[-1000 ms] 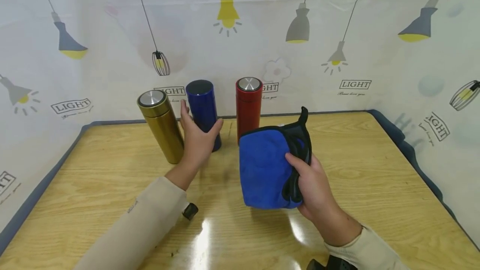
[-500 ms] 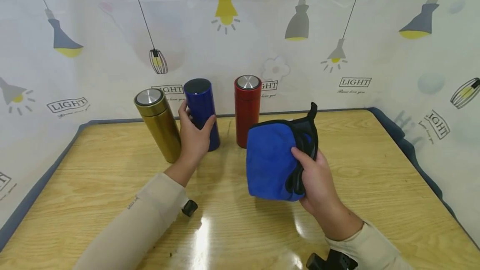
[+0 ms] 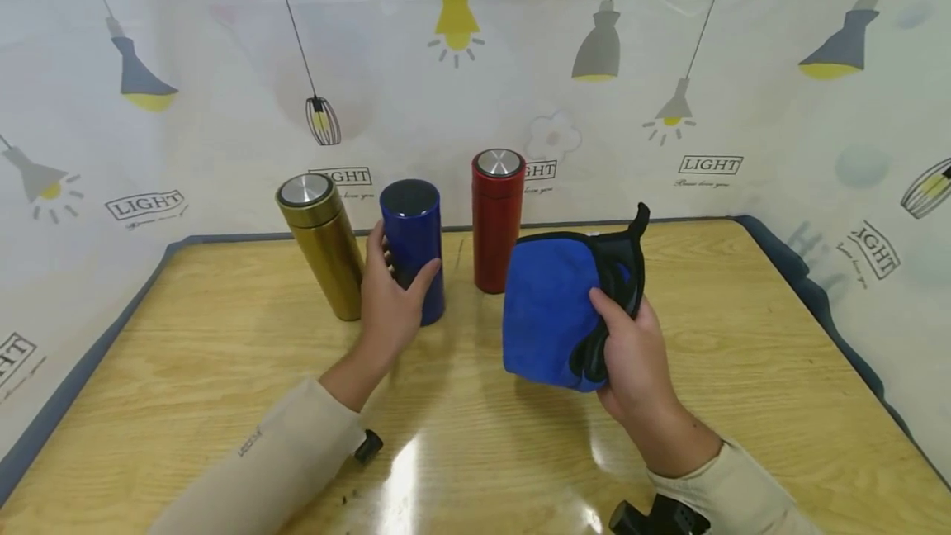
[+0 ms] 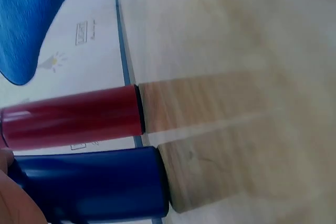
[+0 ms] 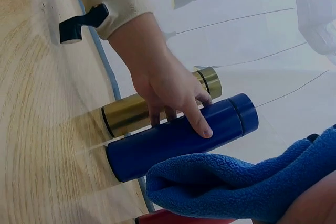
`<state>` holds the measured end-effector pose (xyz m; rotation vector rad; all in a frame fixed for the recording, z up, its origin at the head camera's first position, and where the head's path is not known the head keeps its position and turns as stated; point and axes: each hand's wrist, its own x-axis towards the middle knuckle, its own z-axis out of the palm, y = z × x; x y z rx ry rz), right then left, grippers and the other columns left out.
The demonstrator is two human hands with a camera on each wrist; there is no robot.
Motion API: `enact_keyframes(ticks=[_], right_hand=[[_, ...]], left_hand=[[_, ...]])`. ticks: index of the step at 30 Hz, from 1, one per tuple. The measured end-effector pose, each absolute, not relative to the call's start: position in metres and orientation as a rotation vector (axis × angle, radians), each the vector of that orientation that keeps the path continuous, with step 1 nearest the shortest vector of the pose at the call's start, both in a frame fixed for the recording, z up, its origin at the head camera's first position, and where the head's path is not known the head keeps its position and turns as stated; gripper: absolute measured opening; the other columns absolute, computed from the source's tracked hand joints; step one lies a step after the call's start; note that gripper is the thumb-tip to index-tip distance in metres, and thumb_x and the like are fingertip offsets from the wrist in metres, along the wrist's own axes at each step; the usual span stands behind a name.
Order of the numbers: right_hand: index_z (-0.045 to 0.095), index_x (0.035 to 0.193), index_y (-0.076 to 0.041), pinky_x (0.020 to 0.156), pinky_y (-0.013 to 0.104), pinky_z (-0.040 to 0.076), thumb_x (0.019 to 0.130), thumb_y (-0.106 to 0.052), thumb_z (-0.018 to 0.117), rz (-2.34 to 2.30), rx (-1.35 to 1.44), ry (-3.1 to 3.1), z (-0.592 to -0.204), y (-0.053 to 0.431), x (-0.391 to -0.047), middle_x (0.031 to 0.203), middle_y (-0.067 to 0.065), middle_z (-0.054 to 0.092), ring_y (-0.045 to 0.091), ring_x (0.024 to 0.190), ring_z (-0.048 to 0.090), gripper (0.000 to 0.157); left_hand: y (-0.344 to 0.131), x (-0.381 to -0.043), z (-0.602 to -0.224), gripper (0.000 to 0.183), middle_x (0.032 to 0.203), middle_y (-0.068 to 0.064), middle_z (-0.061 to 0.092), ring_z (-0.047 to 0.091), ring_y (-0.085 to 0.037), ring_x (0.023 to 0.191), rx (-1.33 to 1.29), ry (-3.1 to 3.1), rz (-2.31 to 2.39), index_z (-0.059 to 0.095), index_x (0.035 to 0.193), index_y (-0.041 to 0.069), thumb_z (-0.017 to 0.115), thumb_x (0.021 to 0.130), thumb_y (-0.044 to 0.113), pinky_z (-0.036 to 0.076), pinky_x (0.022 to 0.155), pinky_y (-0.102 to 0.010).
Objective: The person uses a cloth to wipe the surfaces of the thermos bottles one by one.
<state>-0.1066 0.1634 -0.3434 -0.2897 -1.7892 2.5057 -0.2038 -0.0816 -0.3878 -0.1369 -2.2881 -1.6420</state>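
Observation:
A blue thermos flask [image 3: 413,236] with a dark lid stands upright on the wooden table. My left hand [image 3: 392,304] grips its body, thumb on the near right side and fingers round the left; the right wrist view shows this grip from the side. Held up above the table, a folded blue microfibre towel [image 3: 551,308] with black edging is pinched in my right hand [image 3: 637,362], the thumb across its front. Its fluffy folded edge shows large in the right wrist view. My right fingers behind the towel are hidden.
Just left of my left hand stands a gold thermos flask [image 3: 325,250] with a silver lid. A red thermos flask [image 3: 496,229] stands farther back, between the blue one and the towel. Behind the table [image 3: 743,337] hangs a lamp-patterned backdrop [image 3: 654,7].
My left hand has closed round the blue thermos flask and brought it nearer to me. My right hand has moved the towel rightward and slightly up, uncovering more of the red flask.

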Motion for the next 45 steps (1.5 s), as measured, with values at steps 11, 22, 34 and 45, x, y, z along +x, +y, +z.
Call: enact_keyframes(ticks=[11,22,34,45], right_hand=[[0.045,0.133,-0.019,0.098,0.029,0.055,0.107,-0.027,0.046,2.482,-0.295,-1.832,-0.34,0.158,-0.1,0.128,-0.001,0.058,0.013,0.118,0.062,0.027],[0.046,0.134,-0.014,0.094,0.029,0.057,0.105,-0.024,0.052,2.408,-0.188,-1.904,-0.337,0.144,-0.083,0.121,-0.003,0.063,0.013,0.111,0.066,0.031],[0.052,0.132,-0.001,0.09,0.029,0.058,0.097,-0.009,0.062,2.296,-0.013,-2.09,-0.344,0.14,-0.079,0.12,0.006,0.068,0.014,0.107,0.068,0.038],[0.059,0.127,-0.002,0.089,0.028,0.057,0.092,-0.009,0.069,2.014,0.097,-2.32,-0.354,0.14,-0.081,0.12,0.018,0.068,0.014,0.105,0.068,0.037]], left_hand=[[-0.085,-0.165,-0.383,0.087,0.149,-0.011,0.047,0.054,-0.031,0.13,-0.314,-2.346,-1.676,0.026,0.155,0.019,0.078,0.087,0.036,0.049,0.102,-0.054],[-0.07,-0.127,-0.382,0.089,0.141,-0.006,0.056,0.06,-0.026,0.122,-0.5,-2.417,-1.606,0.033,0.152,0.016,0.085,0.081,0.029,0.056,0.093,-0.047],[-0.063,-0.12,-0.384,0.087,0.14,-0.004,0.055,0.06,-0.025,0.124,-0.536,-2.463,-1.643,0.032,0.15,0.019,0.084,0.082,0.031,0.058,0.092,-0.046],[-0.06,-0.116,-0.384,0.09,0.14,-0.002,0.055,0.059,-0.022,0.122,-0.577,-2.486,-1.706,0.031,0.149,0.022,0.087,0.079,0.03,0.059,0.089,-0.042]])
